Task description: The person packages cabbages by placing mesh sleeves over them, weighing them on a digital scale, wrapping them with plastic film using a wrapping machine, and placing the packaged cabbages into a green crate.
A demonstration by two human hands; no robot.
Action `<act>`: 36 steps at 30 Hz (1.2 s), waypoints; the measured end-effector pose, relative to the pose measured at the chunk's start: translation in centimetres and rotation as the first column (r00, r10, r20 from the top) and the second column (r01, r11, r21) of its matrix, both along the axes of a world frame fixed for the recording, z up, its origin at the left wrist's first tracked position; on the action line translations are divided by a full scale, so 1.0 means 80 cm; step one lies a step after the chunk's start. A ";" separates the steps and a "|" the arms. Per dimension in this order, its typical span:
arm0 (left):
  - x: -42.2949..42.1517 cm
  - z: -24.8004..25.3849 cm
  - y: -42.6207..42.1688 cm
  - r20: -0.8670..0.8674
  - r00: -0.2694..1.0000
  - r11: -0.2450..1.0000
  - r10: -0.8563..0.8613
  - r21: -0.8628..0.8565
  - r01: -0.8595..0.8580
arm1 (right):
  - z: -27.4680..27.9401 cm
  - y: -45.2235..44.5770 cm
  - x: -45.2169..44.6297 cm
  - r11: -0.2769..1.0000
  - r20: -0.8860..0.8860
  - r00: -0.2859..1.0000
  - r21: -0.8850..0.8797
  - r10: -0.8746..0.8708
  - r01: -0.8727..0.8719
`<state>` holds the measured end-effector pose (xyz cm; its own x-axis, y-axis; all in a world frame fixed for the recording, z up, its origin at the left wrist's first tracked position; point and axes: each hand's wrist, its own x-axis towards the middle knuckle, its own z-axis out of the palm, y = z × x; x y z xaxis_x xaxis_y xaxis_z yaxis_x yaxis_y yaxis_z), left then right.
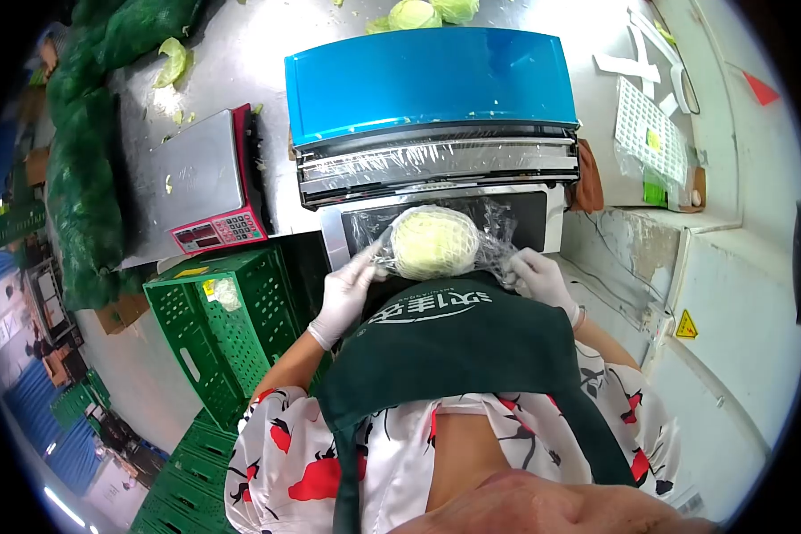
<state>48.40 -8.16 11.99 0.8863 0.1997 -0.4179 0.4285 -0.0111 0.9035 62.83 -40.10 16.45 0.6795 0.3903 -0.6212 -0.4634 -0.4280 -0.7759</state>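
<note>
A pale green cabbage (434, 242) in a white foam net sits at the front of the wrapping machine (432, 84), close to my apron. Clear plastic film (498, 227) spreads out on both sides of it. At the cabbage's left, my gloved left hand (351, 287) pinches the film's edge. On the opposite side my gloved right hand (543, 280) has its fingers closed on the film too. The cabbage's underside is hidden from view.
Left of the machine stands a red-edged weighing scale (200, 178). Below it is a green crate (222, 329) with a netted item inside. Green net sacks (84, 169) line the far left. More cabbages (414, 15) lie behind the machine, and white netting (651, 133) lies at right.
</note>
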 end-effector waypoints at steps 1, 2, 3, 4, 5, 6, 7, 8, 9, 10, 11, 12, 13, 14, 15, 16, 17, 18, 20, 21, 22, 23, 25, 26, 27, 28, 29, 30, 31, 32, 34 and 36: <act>-0.001 0.006 0.001 -0.034 0.997 0.992 0.074 -0.101 -0.077 | 0.006 0.005 0.002 0.996 -0.033 0.996 0.021 -0.083 0.084; -0.001 0.013 0.001 -0.107 0.969 0.948 0.224 -0.208 -0.242 | 0.008 0.006 0.003 0.985 -0.067 0.984 0.038 -0.163 0.165; -0.001 0.015 0.006 -0.093 0.961 0.919 0.260 -0.283 -0.276 | -0.004 -0.009 0.005 0.940 -0.248 0.919 0.072 -0.307 0.334; -0.002 0.014 0.012 -0.083 0.952 0.883 0.296 -0.355 -0.306 | -0.017 -0.020 0.000 0.946 -0.227 0.924 0.032 -0.307 0.322; -0.003 0.004 0.001 -0.133 0.944 0.916 0.302 -0.234 -0.326 | -0.033 -0.028 -0.006 0.951 -0.206 0.930 -0.006 -0.305 0.311; -0.010 -0.004 0.000 -0.342 0.920 0.946 0.193 -0.183 -0.267 | -0.051 -0.032 -0.014 0.953 -0.185 0.935 -0.044 -0.302 0.299; -0.034 -0.063 -0.003 -0.005 0.994 0.987 -0.114 0.118 0.113 | -0.074 -0.035 -0.023 0.942 -0.237 0.935 -0.269 -0.265 0.199; -0.047 -0.094 -0.013 -0.004 0.966 0.948 -0.260 0.190 0.256 | -0.102 -0.036 -0.040 0.955 -0.279 0.940 -0.271 -0.196 0.118; -0.060 -0.125 -0.023 0.000 0.918 0.886 -0.396 0.262 0.382 | -0.132 -0.031 -0.056 0.963 -0.319 0.940 -0.266 -0.123 0.035; -0.057 -0.132 -0.045 -0.226 0.920 0.942 -0.321 0.025 0.335 | -0.153 -0.021 -0.064 0.966 -0.354 0.934 -0.254 -0.048 -0.047; -0.052 -0.146 -0.061 -0.139 0.891 0.879 -0.433 0.154 0.451 | -0.162 -0.002 -0.068 0.974 -0.387 0.922 -0.204 0.010 -0.096; -0.043 -0.166 -0.074 -0.069 0.835 0.791 -0.546 0.288 0.540 | -0.170 0.021 -0.074 0.978 -0.419 0.905 -0.152 0.067 -0.143; -0.038 -0.176 -0.081 -0.013 0.756 0.679 -0.655 0.428 0.596 | -0.201 0.040 -0.087 0.963 -0.489 0.871 0.255 0.055 0.082; -0.037 -0.166 -0.085 -0.056 0.735 0.621 -0.676 0.494 0.608 | -0.215 0.047 -0.090 0.866 -0.520 0.850 0.459 0.082 0.198; -0.029 -0.144 -0.083 -0.099 0.715 0.555 -0.692 0.560 0.615 | -0.227 0.054 -0.094 0.712 -0.566 0.813 0.628 0.140 0.314; -0.021 -0.124 -0.080 -0.143 0.694 0.482 -0.706 0.620 0.619 | -0.222 0.057 -0.089 0.680 -0.574 0.794 0.664 0.197 0.311; -0.019 -0.109 -0.070 -0.018 0.677 0.492 -0.735 0.674 0.552 | -0.209 0.059 -0.079 0.651 -0.579 0.773 0.696 0.259 0.304; 0.005 -0.078 -0.068 0.178 0.731 0.623 -0.659 0.674 0.397 | -0.190 0.060 -0.071 0.621 -0.584 0.745 0.724 0.321 0.300; 0.050 -0.025 -0.051 0.316 0.739 0.696 -0.595 0.662 0.278 | -0.140 0.068 -0.052 0.552 -0.581 0.688 0.776 0.435 0.306; 0.066 0.005 -0.052 0.324 0.889 0.871 -0.324 0.469 0.146 | -0.089 0.086 -0.030 0.551 -0.795 0.361 0.601 0.487 0.580; 0.084 0.028 -0.058 0.270 0.962 0.963 -0.029 0.267 -0.046 | -0.077 0.091 -0.023 0.562 -0.650 0.587 0.744 0.482 0.362; 0.103 0.044 -0.064 0.304 0.952 0.988 0.029 0.135 -0.073 | -0.077 0.099 -0.013 0.566 -0.417 0.765 0.820 0.492 0.083; 0.119 0.053 -0.073 0.316 0.944 0.995 -0.089 -0.020 0.101 | -0.060 0.109 -0.007 0.596 -0.189 0.860 0.788 0.475 -0.156; 0.121 0.057 -0.076 0.276 0.956 0.955 -0.100 -0.243 0.170 | -0.038 0.109 -0.007 0.621 -0.229 0.864 0.775 0.449 -0.117; 0.119 0.051 -0.072 0.410 0.894 0.943 -0.181 -0.186 0.277 | -0.023 0.111 -0.007 0.643 -0.264 0.867 0.762 0.422 -0.081; 0.117 0.047 -0.066 0.531 0.805 0.920 -0.264 -0.111 0.375 | -0.018 0.116 -0.009 0.665 -0.030 0.939 0.714 0.343 -0.220; 0.107 0.045 -0.057 0.472 0.847 0.828 -0.244 -0.354 0.435 | -0.017 0.118 -0.014 0.697 0.212 0.943 0.635 0.258 -0.333; 0.092 0.049 -0.045 0.410 0.878 0.679 -0.246 -0.574 0.458 | -0.049 0.109 -0.023 0.890 0.377 0.913 0.347 0.158 -0.297; 0.081 0.052 -0.033 0.352 0.896 0.485 -0.271 -0.754 0.443 | -0.080 0.099 -0.031 0.986 0.485 0.864 0.018 0.137 -0.166; 0.071 0.050 -0.023 0.348 0.909 0.463 -0.229 -0.783 0.416 | -0.079 0.099 -0.024 0.983 0.539 0.824 -0.142 0.176 -0.117; 0.040 0.020 -0.003 0.086 0.993 0.410 -0.076 -0.905 0.109 | -0.058 0.099 -0.001 0.997 0.573 0.817 0.016 0.055 -0.078; 0.003 0.015 0.024 0.135 0.975 0.738 0.177 -0.673 -0.041 | -0.020 0.109 0.044 0.999 0.612 0.790 0.004 0.033 -0.045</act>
